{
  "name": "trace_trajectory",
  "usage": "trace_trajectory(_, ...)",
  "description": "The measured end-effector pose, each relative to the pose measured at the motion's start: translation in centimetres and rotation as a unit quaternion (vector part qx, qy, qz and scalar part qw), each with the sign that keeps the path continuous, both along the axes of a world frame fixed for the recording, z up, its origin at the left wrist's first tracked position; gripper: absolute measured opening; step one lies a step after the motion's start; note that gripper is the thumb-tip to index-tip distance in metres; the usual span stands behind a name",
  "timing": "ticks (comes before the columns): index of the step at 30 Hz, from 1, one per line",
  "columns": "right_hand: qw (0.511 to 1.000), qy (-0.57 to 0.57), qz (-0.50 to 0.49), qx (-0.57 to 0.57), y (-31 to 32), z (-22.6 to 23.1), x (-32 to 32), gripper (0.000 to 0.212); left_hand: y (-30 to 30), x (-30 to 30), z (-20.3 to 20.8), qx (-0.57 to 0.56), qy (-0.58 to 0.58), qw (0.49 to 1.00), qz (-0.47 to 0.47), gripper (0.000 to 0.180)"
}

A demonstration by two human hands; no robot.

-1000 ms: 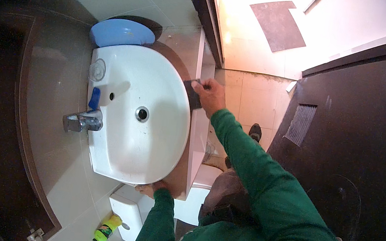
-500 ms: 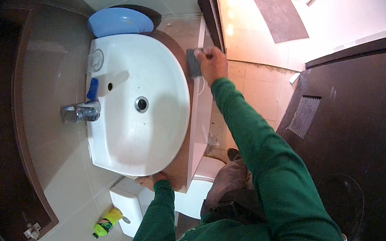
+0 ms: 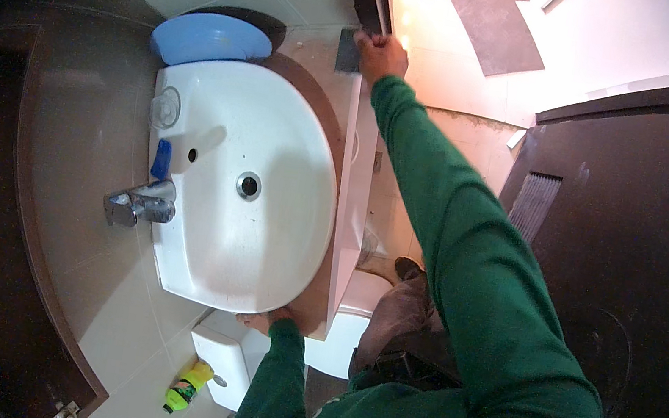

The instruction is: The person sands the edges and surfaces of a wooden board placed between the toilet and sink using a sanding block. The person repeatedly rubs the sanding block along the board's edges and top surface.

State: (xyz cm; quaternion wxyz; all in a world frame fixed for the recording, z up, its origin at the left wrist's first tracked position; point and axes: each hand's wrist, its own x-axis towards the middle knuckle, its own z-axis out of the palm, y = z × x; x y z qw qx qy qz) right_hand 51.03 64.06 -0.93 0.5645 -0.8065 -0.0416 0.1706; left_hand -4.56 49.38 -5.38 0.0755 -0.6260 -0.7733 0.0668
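Note:
My right hand [image 3: 383, 58] pinches a dark grey rectangular sheet [image 3: 350, 51], sandpaper-like, at the far end of the countertop [image 3: 309, 86], close to the door frame. The sheet lies flat against the surface there. At the countertop's near end, my left hand [image 3: 262, 319] rests against the edge just below the white washbasin [image 3: 281, 227]. Its fingers stretch out to the left and are partly hidden by the basin rim. The basin sits on the countertop, with a chrome tap [image 3: 139, 203] on its left side.
A blue plastic bowl [image 3: 213, 40] leans at the basin's far side. A clear cup-like piece [image 3: 166, 108] and a blue item [image 3: 161, 159] lie on its rim. Below left are a toilet [image 3: 226, 356] and a yellow-green bottle [image 3: 188, 387]. A dark door [image 3: 622, 232] stands at right.
My right hand has slid the grey sheet away from me along the countertop, from beside the basin to the door frame. My left hand has stayed at the near end.

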Motion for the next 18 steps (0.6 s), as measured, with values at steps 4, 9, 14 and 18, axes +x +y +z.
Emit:
trace_trajectory(4,0.999,0.006,0.042,0.005,0.3,0.0,-1.6,0.038,-0.7,1.1,2.0,-0.043,0.313,0.945,-0.078,0.064)
trace_trajectory(9,0.996,0.031,0.073,0.050,-5.6,-1.8,-10.3,0.034,-0.2,3.4,4.0,0.010,-0.183,0.970,0.159,0.062)
trace_trajectory(14,0.999,-0.015,0.036,-0.006,-0.7,-1.1,-2.3,0.036,1.3,6.2,6.3,-0.270,0.156,0.948,0.056,0.073)
trace_trajectory(18,0.993,0.109,-0.022,0.036,1.8,-1.1,1.6,0.040,0.4,6.0,5.8,-0.032,-0.214,0.967,0.136,0.090)
